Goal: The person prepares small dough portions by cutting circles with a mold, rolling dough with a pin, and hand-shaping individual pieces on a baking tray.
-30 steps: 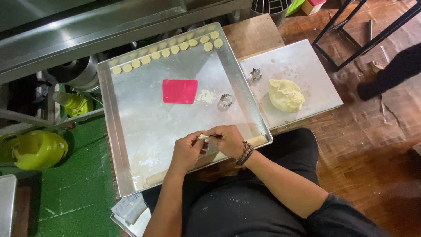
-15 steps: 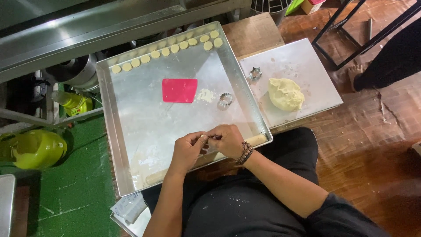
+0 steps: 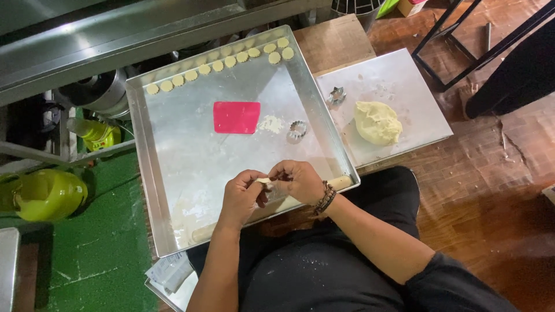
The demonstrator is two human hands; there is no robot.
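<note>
Unmoved hands [image 3: 272, 188], red scraper [image 3: 236, 117] beyond.

Light on my head cam is pretty decent, bright and even, coming from overhead I'd say. The big metal tray [image 3: 191, 167] throws back a soft washed-out glare across its middle, and the steel counter edge [image 3: 115, 40] up top has a pale sheen too. Shadows are soft, just a faint one under my hands. Focus is sharp enough in the centre, though small stuff looks a bit mushy. Bottom of frame around my dark lap goes dim, and straight edges bow slightly near the corners.
</note>
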